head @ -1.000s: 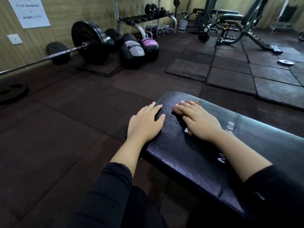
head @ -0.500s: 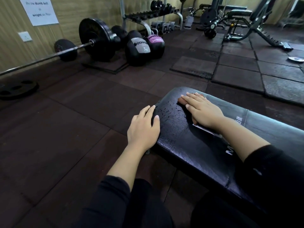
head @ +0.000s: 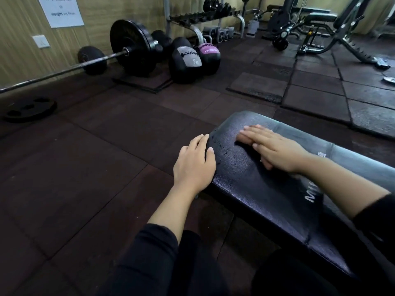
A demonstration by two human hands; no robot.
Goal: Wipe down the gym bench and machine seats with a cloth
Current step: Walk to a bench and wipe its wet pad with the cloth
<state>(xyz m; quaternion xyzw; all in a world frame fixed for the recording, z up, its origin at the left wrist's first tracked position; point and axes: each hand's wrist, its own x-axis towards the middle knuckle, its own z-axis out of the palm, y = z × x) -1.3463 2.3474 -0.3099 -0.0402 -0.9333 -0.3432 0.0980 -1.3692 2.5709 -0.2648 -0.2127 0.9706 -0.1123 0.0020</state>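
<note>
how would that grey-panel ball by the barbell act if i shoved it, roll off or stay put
The grey-panel medicine ball would probably barely move: it sags slightly flat where it meets the floor, so it looks soft-shelled and heavy. The purple-panel ball sits against it, likely blocking a roll that way. The rubber floor tiles look grippy, which should also damp rolling.

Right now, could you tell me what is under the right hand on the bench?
The right hand lies flat on the black bench, fingers straight and blurred. No cloth shows around it in this frame; whatever lies beneath the palm is covered.
</note>
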